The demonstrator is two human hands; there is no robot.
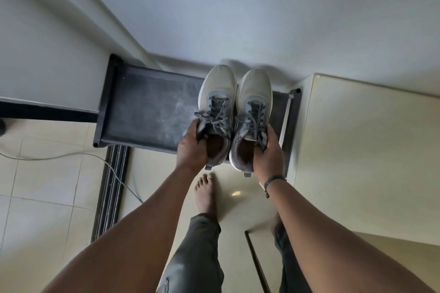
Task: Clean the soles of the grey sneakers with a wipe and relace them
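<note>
Two grey sneakers with dark grey laces sit side by side, toes pointing away from me, over the right end of a black shoe rack (142, 107). My left hand (191, 147) grips the collar of the left sneaker (217, 102), thumb inside the opening. The right sneaker (253, 107) is held at its heel side by my right hand (269, 153), fingers curled round the collar. Both shoes are laced, with loose lace ends. Their soles are hidden underneath. No wipe is in view.
The rack's dusty top shelf stands against a white wall. A cream cabinet (366, 150) rises at the right. A white cable (71, 157) trails over the tiled floor at the left. My bare foot (206, 192) stands below the shoes.
</note>
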